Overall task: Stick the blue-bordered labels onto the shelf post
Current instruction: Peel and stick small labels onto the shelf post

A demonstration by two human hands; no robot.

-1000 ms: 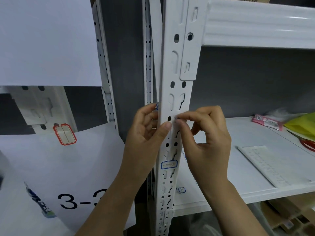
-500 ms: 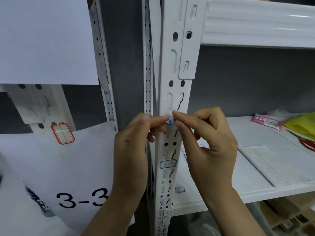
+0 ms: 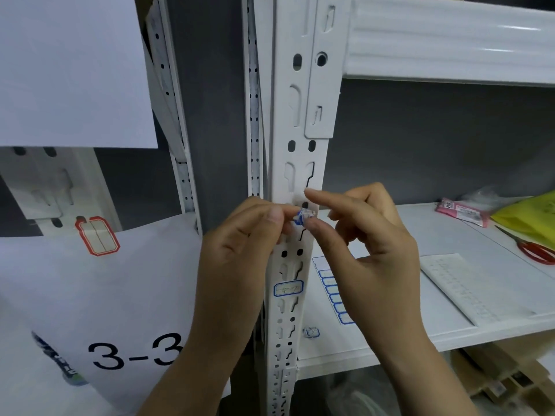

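Blue label (image 3: 301,219); right hand (image 3: 369,250) now looser

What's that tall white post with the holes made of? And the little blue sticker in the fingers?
The post looks like metal painted glossy white: thin sheet, punched slots, soft shine. The sticker looks like thin paper, likely with a glue back: it is crumpled and creased.
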